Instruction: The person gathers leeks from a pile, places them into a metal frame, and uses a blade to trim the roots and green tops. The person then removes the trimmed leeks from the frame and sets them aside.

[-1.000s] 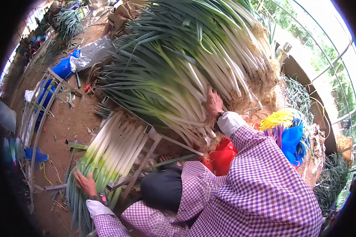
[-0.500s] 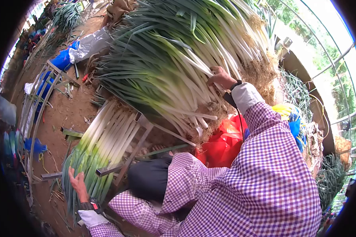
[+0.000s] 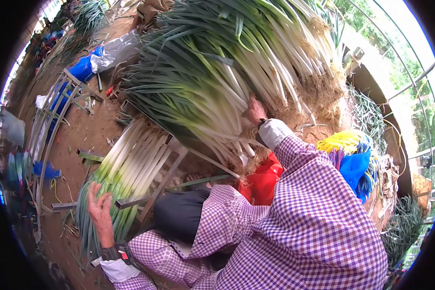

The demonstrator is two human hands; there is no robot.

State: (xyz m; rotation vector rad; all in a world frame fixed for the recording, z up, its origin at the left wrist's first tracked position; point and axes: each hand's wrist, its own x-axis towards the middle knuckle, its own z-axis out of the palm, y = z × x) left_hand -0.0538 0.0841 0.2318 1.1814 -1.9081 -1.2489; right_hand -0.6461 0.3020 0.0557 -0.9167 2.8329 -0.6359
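My right hand [image 3: 255, 110] is at the white stalks on the near side of a large heap of leeks [image 3: 188, 63]. Its fingers curl around leek stalks and are partly hidden and blurred. Below and to the left, a smaller batch of leeks [image 3: 139, 153] lies side by side in a metal rack [image 3: 162, 186], roots at the top and green leaves toward me. Over those green leaves my left hand [image 3: 100, 209] is held palm up with fingers apart, holding nothing. A watch-like band is on the left wrist.
Red plastic [image 3: 262, 181] lies beside my right arm. Yellow ties [image 3: 342, 141] and a blue bundle [image 3: 355, 171] sit farther right. A curved metal frame [image 3: 46, 130] and blue sheeting [image 3: 82, 70] are on the left. Cut leaf scraps litter the soil.
My right hand has moved left and slightly down along the heap, and a gap now shows among the stalks to its right. My left hand has risen slightly, palm turned more upward.
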